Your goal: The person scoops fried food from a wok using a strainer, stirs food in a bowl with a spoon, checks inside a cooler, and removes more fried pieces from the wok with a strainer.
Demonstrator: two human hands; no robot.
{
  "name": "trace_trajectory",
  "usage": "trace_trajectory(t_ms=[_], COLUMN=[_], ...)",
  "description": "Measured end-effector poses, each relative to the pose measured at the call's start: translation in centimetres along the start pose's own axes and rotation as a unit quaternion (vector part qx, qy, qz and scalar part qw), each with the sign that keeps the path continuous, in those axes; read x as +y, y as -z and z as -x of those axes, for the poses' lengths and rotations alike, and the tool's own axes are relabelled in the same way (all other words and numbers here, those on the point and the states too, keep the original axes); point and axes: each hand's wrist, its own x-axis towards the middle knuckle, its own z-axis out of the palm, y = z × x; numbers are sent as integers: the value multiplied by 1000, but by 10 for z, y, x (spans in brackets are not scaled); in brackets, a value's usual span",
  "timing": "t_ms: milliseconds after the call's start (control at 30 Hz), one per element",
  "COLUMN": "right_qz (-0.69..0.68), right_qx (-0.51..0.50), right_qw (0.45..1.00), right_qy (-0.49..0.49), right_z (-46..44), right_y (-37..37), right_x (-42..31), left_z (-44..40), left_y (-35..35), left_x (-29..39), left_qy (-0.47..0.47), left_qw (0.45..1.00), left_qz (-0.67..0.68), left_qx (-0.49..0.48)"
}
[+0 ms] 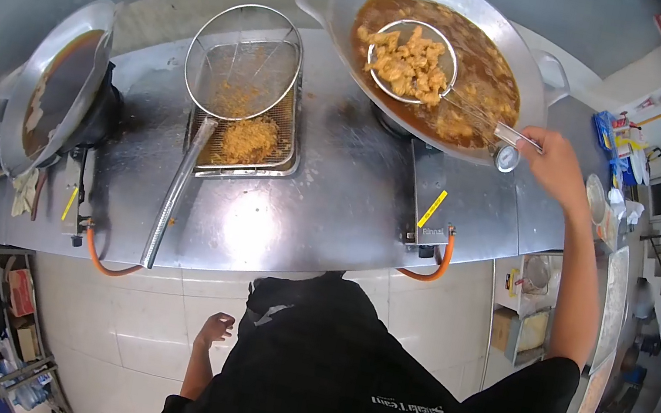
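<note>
My right hand (548, 164) grips the handle of a wire skimmer (509, 135). The skimmer's round basket holds golden fried pieces (411, 65) over a large wok (343, 10) of bubbling brown oil, where more pieces float. A round dial thermometer (506, 158) sits at the wok's near rim, just below my right hand. My left hand (217, 327) hangs beside my body, below the counter edge, with its fingers partly curled and nothing seen in them. Left of the wok, a large strainer (176, 179) rests across a metal tray (293, 166) with golden crumbs (248, 140).
A second wok (92, 89) of dark oil stands on a burner at the left. A gas stove (429, 197) with an orange hose (435, 269) is at the counter's front. Shelves (19, 320) stand lower left; tubs and trays are at the right.
</note>
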Motion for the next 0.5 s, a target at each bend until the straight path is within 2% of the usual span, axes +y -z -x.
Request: trace_trajectory(t_ms=[100,200,300,400,500], right_qz=[134,238,281,312,279], right_qx=[64,52,83,88,107], right_qw=[989,970,956,946,953], right_qy=[20,-15,12,-13,-42], right_z=[21,35,38,30,19], right_y=[-4,-6,-8,-4,9], right_x=[-21,-42,-38,-25,-11], left_z=[-5,-4,-11,-14,-16], left_y=[1,2,3,2,-4], left_x=[0,8,8,10,11], left_qy=[1,-3,-21,-28,-25], left_qw=[1000,1000,1000,1000,1000], left_qz=[-4,-12,-9,6,0], left_qx=[2,-6,-6,4,14])
